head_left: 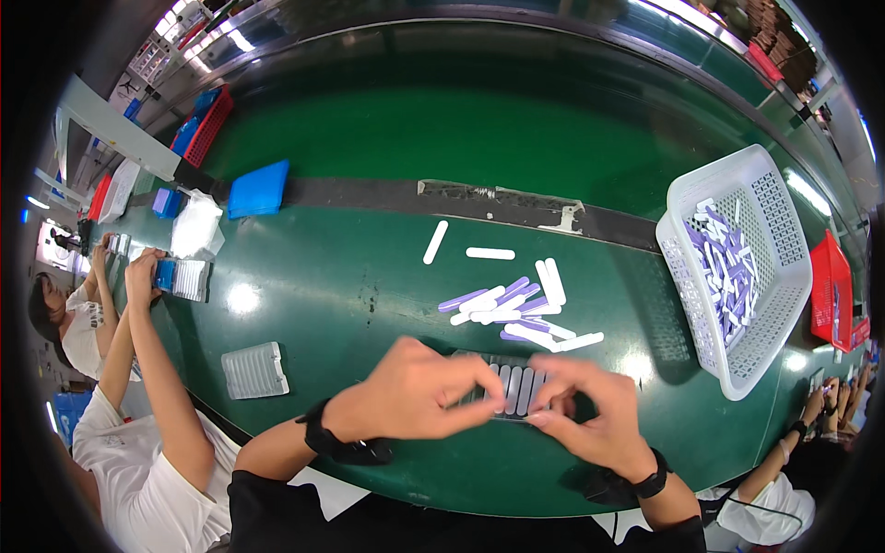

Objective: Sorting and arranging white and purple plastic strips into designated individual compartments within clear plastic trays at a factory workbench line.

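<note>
A clear slotted plastic tray (pixel 472 358) lies on the green table in front of me, holding several short, round-ended flat sticks (pixel 513 387) that look like nail files. My left hand (pixel 419 392) is over the tray's left part, thumb and forefinger pinched; whatever is between them is too small to make out. At the right end my right hand (pixel 595 405) has its fingers and thumb closed around the tray's edge, partly hiding it. Just beyond the tray is a loose pile of white and purple sticks (pixel 516 304), with two white sticks (pixel 490 253) lying apart farther back.
A white perforated basket (pixel 679 276) at right holds many purple and white sticks. Another clear tray (pixel 254 370) lies to my left, with a blue bin (pixel 259 189) beyond it. Co-workers sit at both sides; one person's hands (pixel 143 274) hold a tray. A dark strip (pixel 359 194) crosses the table.
</note>
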Action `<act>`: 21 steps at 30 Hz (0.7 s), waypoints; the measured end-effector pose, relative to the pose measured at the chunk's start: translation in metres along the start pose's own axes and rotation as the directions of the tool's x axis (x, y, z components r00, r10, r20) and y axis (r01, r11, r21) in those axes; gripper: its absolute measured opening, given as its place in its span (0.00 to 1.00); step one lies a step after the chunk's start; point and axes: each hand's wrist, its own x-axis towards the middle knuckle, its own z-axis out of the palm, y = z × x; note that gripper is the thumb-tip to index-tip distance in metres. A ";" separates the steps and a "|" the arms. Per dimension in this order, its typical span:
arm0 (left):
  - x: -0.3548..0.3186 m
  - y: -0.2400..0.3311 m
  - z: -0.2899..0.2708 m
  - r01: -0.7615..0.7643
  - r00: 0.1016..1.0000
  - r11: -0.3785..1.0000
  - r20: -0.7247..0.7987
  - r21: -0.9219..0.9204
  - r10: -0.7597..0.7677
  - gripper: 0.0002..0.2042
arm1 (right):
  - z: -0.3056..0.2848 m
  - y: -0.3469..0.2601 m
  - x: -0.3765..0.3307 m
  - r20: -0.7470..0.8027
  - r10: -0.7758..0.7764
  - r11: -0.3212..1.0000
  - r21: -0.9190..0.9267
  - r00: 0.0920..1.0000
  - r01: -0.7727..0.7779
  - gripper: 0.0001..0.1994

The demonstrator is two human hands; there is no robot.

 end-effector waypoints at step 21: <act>0.005 -0.041 -0.022 0.276 0.916 0.929 -0.360 0.247 -0.176 0.09 | -0.017 0.038 0.004 -0.207 0.175 0.972 0.190 0.963 -0.136 0.09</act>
